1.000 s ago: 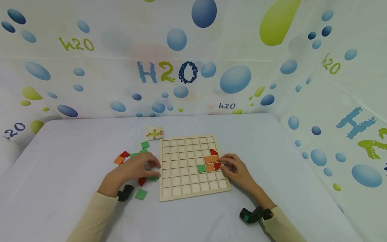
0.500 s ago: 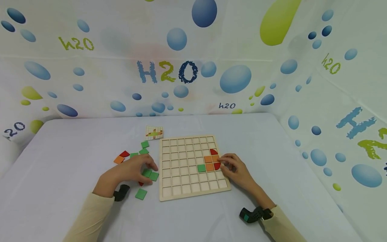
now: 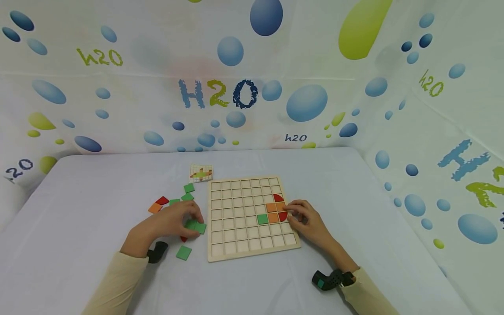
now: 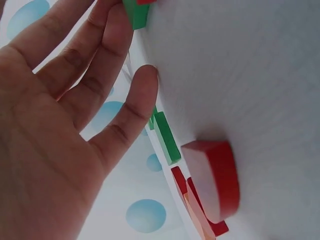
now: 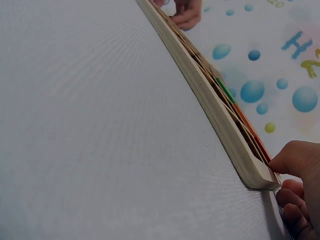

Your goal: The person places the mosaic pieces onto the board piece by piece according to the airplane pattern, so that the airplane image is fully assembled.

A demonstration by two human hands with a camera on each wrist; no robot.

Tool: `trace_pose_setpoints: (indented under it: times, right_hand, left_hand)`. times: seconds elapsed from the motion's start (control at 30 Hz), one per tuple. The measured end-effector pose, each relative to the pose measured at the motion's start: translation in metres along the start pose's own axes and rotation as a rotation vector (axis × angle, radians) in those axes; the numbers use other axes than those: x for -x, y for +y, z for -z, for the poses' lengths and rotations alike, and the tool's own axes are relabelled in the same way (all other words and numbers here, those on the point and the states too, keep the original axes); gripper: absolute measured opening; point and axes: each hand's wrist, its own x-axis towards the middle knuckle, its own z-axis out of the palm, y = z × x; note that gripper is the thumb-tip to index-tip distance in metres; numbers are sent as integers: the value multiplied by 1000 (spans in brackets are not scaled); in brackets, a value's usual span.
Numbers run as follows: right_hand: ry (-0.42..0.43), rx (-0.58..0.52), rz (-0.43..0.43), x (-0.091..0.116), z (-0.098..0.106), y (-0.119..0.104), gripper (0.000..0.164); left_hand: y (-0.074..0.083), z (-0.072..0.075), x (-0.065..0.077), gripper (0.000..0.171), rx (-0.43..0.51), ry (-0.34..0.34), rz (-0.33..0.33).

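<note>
In the head view, my left hand (image 3: 167,222) pinches a green square tile (image 3: 200,228) between thumb and fingers, left of the wooden grid board (image 3: 232,253). Another green tile (image 3: 190,224) lies under that hand. The left wrist view shows the fingertips at a green tile (image 4: 139,14); the thumb is hidden there. My right hand (image 3: 309,221) holds the board's right edge, fingers curled, the index fingertip by an orange tile. The board bears a green tile (image 3: 262,219), orange tiles (image 3: 273,218) and red quarter-round tiles (image 3: 278,197).
More loose tiles surround the left hand: green (image 3: 189,188), orange (image 3: 155,208), red (image 3: 162,200), and a green one (image 3: 183,253) nearer the front. A small pattern card (image 3: 201,173) lies behind the board's left corner. A printed cloth wall (image 3: 157,100) stands behind the white table (image 3: 252,288).
My left hand has drawn back left from the board's edge and down toward the green tiles, then its fingers closed on one. The right hand and the board have stayed put.
</note>
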Motion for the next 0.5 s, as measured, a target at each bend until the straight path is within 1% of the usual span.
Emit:
trace_pose_setpoints:
  times: [0.13, 0.3, 0.5]
  right_hand:
    - [0, -1, 3, 0, 0, 0, 26]
    - [0, 2, 6, 1, 0, 0, 26]
    - [-3, 0, 1, 0, 1, 0, 26]
  left_hand:
    - [-1, -1, 0, 19, -29, 13, 23]
    - [0, -1, 0, 22, -42, 24, 45]
    - [0, -1, -1, 23, -45, 51, 7]
